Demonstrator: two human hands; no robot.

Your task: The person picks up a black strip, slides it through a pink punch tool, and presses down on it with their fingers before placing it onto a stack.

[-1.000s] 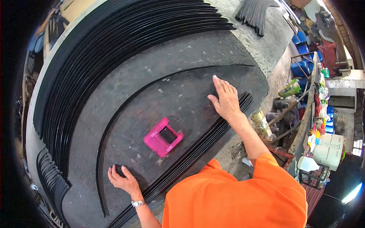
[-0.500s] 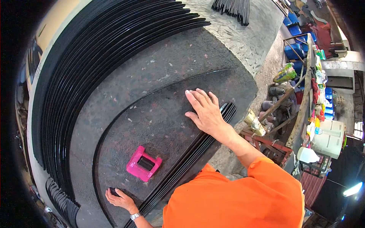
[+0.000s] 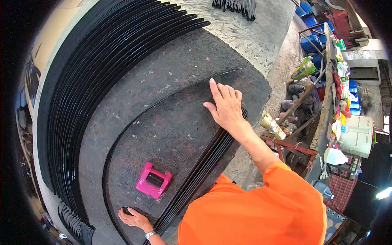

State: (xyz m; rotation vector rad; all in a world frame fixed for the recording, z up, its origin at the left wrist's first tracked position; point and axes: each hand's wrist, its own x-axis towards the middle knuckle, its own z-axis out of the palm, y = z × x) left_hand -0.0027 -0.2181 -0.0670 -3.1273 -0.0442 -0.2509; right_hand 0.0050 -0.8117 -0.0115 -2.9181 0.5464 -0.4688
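Observation:
My left hand (image 3: 135, 219), with a watch on its wrist, is closed around a small black block (image 3: 127, 210) near the lower end of a thin black strip. That strip (image 3: 122, 138) lies curved on the dark worktop (image 3: 171, 118). Up at its other end is my right hand (image 3: 228, 104), index finger stretched out with the tip at the strip, thumb apart and nothing held. Between the hands and nearer the left sits a pink plastic holder (image 3: 145, 187) with a black rectangular piece (image 3: 155, 179) in it. Beneath my right wrist runs a bundle of black strips (image 3: 200, 163).
Many long black strips (image 3: 67, 102) curve along the far left side of the worktop. Another bunch of strips (image 3: 237, 8) lies at the top. Beyond the right edge stand a red metal frame (image 3: 292, 146), blue containers (image 3: 312, 43) and a white jug (image 3: 335, 156).
My right hand has moved up to the strip, its index finger now extended and the others curling in. My left hand stays on the black block. The view has shifted slightly.

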